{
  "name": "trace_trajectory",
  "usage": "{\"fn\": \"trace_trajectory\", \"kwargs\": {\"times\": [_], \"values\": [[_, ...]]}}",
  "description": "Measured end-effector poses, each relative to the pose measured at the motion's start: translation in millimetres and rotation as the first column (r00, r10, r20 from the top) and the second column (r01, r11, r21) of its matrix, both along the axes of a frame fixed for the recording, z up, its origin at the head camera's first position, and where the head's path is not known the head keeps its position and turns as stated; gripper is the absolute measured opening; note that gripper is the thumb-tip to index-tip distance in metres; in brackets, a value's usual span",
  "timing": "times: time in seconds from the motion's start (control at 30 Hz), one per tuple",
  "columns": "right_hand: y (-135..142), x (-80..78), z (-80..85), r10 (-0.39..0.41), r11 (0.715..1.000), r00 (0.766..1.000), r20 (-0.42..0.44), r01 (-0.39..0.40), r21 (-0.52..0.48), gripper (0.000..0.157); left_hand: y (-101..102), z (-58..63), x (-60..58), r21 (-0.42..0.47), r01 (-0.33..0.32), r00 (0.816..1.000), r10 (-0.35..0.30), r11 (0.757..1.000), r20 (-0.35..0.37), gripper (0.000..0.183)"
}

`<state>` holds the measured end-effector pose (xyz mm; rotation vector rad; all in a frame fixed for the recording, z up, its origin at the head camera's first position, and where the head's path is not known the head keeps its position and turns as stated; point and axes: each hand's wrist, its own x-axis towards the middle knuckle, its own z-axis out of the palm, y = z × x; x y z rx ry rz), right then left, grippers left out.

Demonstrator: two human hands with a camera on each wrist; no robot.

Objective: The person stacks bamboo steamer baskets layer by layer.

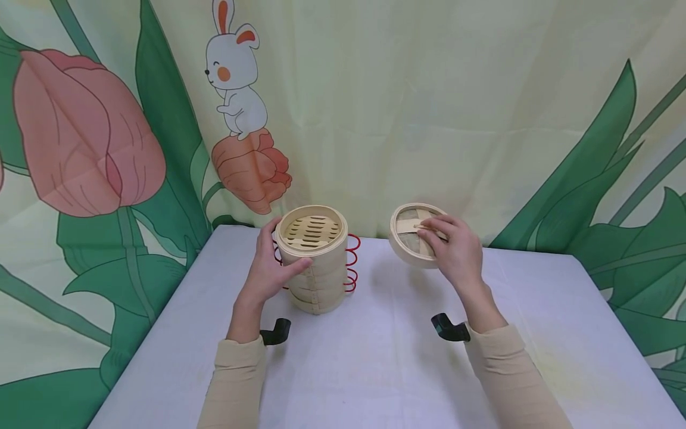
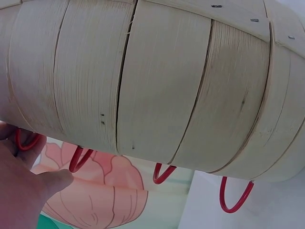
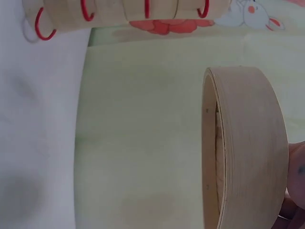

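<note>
A stack of bamboo steamer baskets (image 1: 316, 277) stands on the table, its slatted top tier open to view, with red wire loops (image 1: 352, 259) down its sides. My left hand (image 1: 270, 268) holds the stack near its top, thumb across the front and fingers along the left side. In the left wrist view the pale bamboo wall (image 2: 162, 86) fills most of the picture, and the hand (image 2: 24, 186) lies beside the loops. To the right, my right hand (image 1: 455, 247) pinches the strap on top of a round bamboo lid (image 1: 415, 253), held tilted above the table. The right wrist view shows the lid's hollow underside.
A white cloth covers the table (image 1: 370, 369). Behind it hangs a curtain (image 1: 455, 107) printed with a rabbit, tulips and green leaves. Black curved pieces (image 1: 449, 328) stick out from both wrists.
</note>
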<state>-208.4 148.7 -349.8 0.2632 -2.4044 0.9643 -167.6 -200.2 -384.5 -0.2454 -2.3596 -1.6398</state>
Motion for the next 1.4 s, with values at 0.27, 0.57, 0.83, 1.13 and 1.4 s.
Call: {"fn": "trace_trajectory", "kwargs": {"times": [0.27,0.57,0.83,1.13,1.4], "values": [[-12.2,0.1,11.9,0.032,0.998,0.998,-0.053,-0.035,-0.043,0.018,0.0,0.2,-0.3,0.004,0.003,1.000,-0.003,1.000,0.005,0.107],[-28.6,1.7,26.5,0.075,0.995,0.992,-0.098,-0.081,-0.058,0.017,0.4,-0.8,-0.2,0.008,0.003,1.000,-0.003,1.000,-0.004,0.106],[-43.8,2.6,40.6,0.101,0.992,0.991,-0.086,-0.108,-0.071,0.019,-0.7,-3.0,-2.8,0.003,0.010,1.000,-0.010,1.000,-0.005,0.106],[-59.6,2.2,49.9,0.137,0.987,0.987,-0.087,-0.144,-0.076,0.019,0.1,-1.5,-1.3,0.004,0.000,1.000,0.000,1.000,-0.007,0.105],[-73.2,1.3,54.4,0.171,0.981,0.981,-0.091,-0.178,-0.075,0.018,0.5,-1.5,-1.5,0.000,-0.001,1.000,0.001,1.000,-0.004,0.106]]}}
